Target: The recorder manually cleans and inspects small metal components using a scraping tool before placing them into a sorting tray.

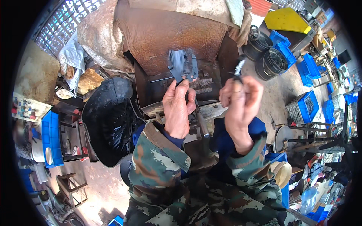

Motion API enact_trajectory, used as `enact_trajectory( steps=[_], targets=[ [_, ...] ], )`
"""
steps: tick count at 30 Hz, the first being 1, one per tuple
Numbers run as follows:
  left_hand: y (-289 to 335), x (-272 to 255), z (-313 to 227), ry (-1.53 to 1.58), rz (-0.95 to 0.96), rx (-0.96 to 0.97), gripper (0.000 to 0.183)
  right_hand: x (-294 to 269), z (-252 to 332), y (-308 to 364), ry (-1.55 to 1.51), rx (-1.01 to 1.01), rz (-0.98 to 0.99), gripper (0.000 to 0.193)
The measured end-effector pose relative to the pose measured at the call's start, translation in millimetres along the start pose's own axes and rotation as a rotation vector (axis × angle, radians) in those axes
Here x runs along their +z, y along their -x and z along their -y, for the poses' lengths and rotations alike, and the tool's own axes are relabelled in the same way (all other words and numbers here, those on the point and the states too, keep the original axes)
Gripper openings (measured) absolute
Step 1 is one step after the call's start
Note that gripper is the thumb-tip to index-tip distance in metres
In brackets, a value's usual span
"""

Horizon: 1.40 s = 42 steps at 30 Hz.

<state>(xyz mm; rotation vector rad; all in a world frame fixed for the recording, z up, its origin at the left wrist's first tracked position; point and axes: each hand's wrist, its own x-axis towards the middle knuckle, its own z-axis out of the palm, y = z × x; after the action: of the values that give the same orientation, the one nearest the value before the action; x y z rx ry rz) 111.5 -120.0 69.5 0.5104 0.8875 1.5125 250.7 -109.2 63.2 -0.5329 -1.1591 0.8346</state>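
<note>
The left hand's [176, 109] grip is pinched on a flat gray metal piece [193, 71]. The piece is over the brown metal box [142, 84], between its left and right edges. The right hand's [241, 101] grip is closed on a small dark tool [239, 67], near the box's right edge. There is open room between the hands. A big black tub [107, 109] is just left.

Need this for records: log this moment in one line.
left hand: holds grey part; right hand: holds black-and-white tool; black container: at left
</note>
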Motion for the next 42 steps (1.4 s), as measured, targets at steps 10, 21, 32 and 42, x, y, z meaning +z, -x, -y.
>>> enact_trajectory(
  steps=[10, 21, 32, 42],
  targets=[
    [5, -2, -1, -0.001, 0.071, 0.102, 0.024, 2, -11, -7, 0.790, 0.009, 0.325, 0.022],
    [2, -5, 2, 0.047, 0.027, 0.012, 0.027, 17, 4, -9, -0.045, 0.570, -0.015, 0.014],
    [-1, -14, 25, -0.754, 0.161, 0.518, 0.026, 36, -27, -4, -0.046, 0.601, -0.114, 0.020],
    [-19, -27, -41, -0.659, 0.059, 0.333, 0.030, -13, -15, -33, -0.452, 0.615, -0.285, 0.024]
  ],
)
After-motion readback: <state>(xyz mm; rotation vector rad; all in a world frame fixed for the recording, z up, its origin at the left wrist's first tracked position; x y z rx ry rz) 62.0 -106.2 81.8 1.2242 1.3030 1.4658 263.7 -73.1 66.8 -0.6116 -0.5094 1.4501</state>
